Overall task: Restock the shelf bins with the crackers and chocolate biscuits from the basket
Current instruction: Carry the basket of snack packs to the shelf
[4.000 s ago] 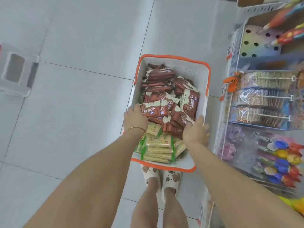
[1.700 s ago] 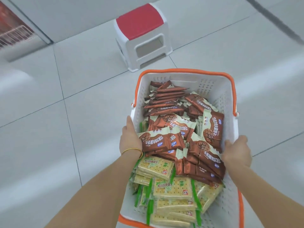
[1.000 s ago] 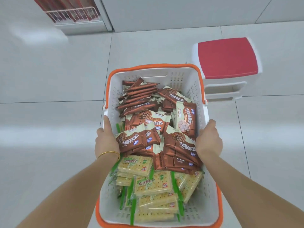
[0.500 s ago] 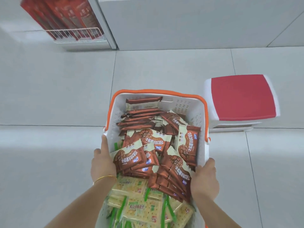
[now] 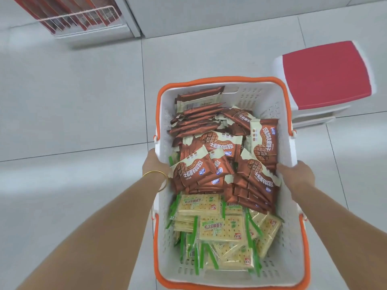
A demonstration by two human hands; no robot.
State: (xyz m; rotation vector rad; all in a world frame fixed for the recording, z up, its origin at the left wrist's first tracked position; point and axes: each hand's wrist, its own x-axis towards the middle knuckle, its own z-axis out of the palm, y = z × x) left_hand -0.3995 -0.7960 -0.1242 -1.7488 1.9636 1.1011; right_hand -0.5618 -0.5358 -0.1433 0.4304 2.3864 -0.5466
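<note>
Left hand (image 5: 156,164) & right hand (image 5: 297,174) grip side walls of orange-rimmed white plastic basket (image 5: 272,95); carry it level, no tilt.

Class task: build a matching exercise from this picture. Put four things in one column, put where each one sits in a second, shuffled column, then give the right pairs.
Things
1. chocolate biscuit packs
2. cracker packs
3. red-topped stool
4. wire rack

Places
A. top left of the view
B. near end of the basket
C. far half of the basket
D. outside the basket, off its far right corner

Pairs: 1-C, 2-B, 3-D, 4-A
</note>
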